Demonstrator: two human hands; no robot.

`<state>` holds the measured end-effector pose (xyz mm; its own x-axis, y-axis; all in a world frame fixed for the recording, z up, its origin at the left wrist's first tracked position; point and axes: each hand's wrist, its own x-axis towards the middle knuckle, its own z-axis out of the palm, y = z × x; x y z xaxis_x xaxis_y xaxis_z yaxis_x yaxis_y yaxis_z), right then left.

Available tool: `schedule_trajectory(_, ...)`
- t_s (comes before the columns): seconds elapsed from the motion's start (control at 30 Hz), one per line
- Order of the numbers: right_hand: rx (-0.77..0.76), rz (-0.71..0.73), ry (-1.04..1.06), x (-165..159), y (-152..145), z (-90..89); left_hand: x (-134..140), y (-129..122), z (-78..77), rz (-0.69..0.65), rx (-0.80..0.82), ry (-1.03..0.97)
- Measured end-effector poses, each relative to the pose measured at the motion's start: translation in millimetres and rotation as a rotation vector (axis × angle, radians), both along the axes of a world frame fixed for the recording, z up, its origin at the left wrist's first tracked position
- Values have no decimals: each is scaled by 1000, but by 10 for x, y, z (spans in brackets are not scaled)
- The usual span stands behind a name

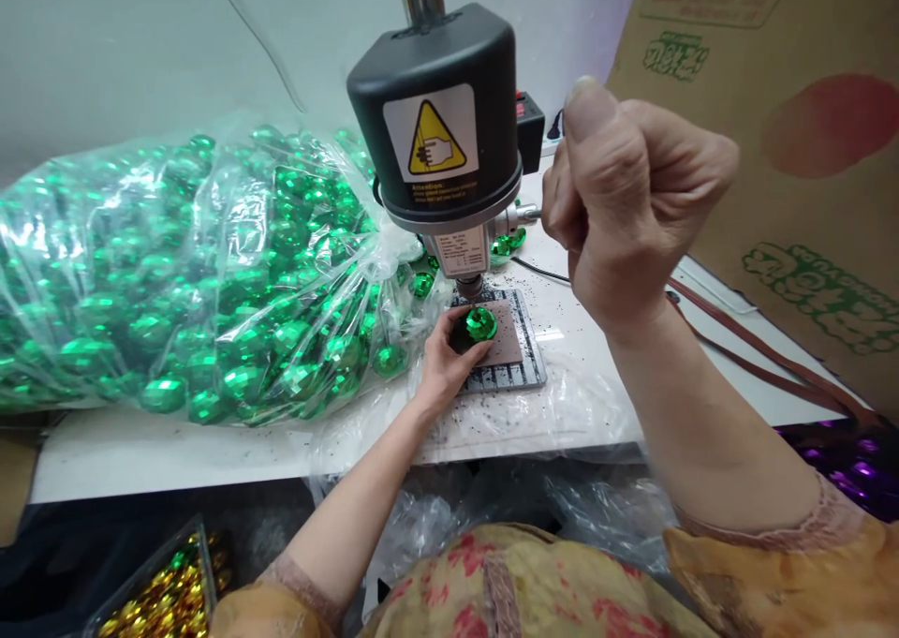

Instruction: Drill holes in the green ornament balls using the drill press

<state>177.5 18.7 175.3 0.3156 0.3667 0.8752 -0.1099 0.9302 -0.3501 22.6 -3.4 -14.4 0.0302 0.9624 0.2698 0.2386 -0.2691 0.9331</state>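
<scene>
Between the thumb and fingers of my left hand is a shiny green faceted ball, held on a brown pad on the slotted metal base. Right above the ball is the chuck of a black bench drill press; a bit is hard to make out. My right hand is raised beside the drill head, its fingers wrapped round the end of the feed lever. Most of the lever is hidden by the fist.
A large clear bag of green balls fills the left side of the white table. Loose green balls lie behind the drill. At right stands a cardboard box. Gold balls fill a container below left. Dark shavings dot the table.
</scene>
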Motion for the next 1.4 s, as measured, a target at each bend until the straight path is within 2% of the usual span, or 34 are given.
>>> schedule_trajectory(0.1,15,-21,24,-4,-34,-71,-13,7,-19,-11,-15,-14)
schedule_trajectory(0.27,-60,-80,45,1,-102,-199,-7,9,-19,-18,2,-25)
schedule_trajectory(0.47,-28,-147,-2,10,-56,-295,-5,6,-20,-9,5,-22)
schedule_trajectory(0.57,43,-197,16,1,-15,-343,2,-1,-11,-6,9,-27)
schedule_trajectory(1.03,184,-175,-72,44,20,-520,23,-23,22,-10,35,-34)
schedule_trajectory(1.17,324,-113,-115,75,13,-585,28,-31,36,-10,50,-31)
schedule_trajectory(1.27,270,-103,-134,81,-27,-538,28,-37,32,-3,54,-19)
schedule_trajectory(1.4,57,-139,-28,41,-31,-232,37,-27,8,21,39,-3)
